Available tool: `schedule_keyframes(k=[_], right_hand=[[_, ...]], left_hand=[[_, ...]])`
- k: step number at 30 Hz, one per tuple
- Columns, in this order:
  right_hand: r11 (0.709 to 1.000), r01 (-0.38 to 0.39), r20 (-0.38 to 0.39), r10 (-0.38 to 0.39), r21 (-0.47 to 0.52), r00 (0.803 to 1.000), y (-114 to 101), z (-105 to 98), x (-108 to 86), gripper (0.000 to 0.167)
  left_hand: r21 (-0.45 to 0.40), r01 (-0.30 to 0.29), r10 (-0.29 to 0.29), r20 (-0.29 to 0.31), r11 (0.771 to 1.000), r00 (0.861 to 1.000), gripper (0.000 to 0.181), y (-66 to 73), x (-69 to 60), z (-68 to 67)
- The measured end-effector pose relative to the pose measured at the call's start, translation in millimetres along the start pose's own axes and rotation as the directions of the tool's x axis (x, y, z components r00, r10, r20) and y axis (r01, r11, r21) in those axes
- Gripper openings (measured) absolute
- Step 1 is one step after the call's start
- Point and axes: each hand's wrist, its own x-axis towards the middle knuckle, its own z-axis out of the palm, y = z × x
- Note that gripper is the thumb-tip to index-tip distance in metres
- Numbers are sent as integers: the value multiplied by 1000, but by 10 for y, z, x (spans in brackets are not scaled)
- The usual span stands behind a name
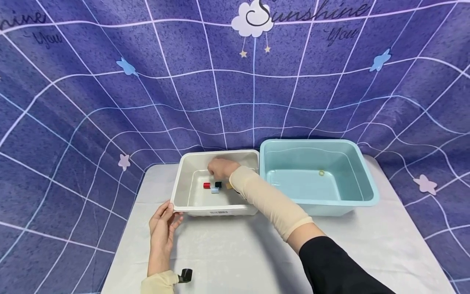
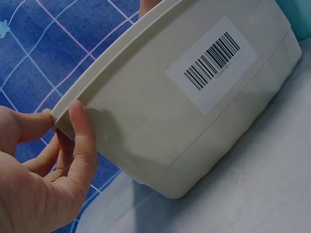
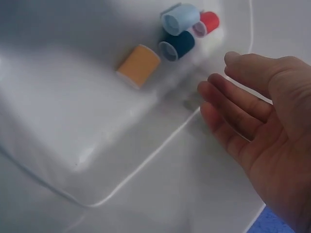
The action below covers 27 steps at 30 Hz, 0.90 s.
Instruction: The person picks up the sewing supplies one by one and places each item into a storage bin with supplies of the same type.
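Observation:
My left hand (image 1: 161,228) pinches the front left corner of a white plastic bin (image 1: 216,208), thumb and fingers on either side of its rim. Inside that bin hangs my right hand (image 3: 272,111), fingers slightly bent and nothing visible between them. Several thread spools lie on the bin's floor: a red spool (image 3: 209,23), a light blue spool (image 3: 182,18), a dark teal spool (image 3: 180,46) and an orange spool (image 3: 139,67). The right hand is near them but apart. In the head view the right forearm partly covers the orange one.
A light blue bin (image 1: 315,202) stands against the white bin's right side, with a small yellowish ring (image 1: 321,173) inside. Both are on a white-covered table (image 1: 220,253). A purple-blue patterned curtain (image 1: 183,94) hangs behind. A barcode label (image 2: 211,65) is on the white bin's front.

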Motion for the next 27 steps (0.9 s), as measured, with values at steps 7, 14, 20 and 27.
schedule_keyframes(k=[7, 14, 20, 27], right_hand=[[1000, 10, -15, -10, -9, 1000, -12, -170, -71, 18], [999, 32, -2, -31, 41, 1000, -69, -314, -233, 23], [993, 60, -12, -59, 103, 998, -124, -418, -312, 22], [989, 99, -4, -99, 115, 995, -225, -620, -532, 22]], left_hand=[[8, 4, -4, 12, 1000, 1000, 32, 21, 21, 19], [27, 21, -21, 4, 999, 1000, 29, 20, -5, -9], [22, 13, -13, -1, 1000, 1000, 29, 22, -14, -24], [32, -5, 5, 20, 999, 1000, 34, 14, -7, -13]])
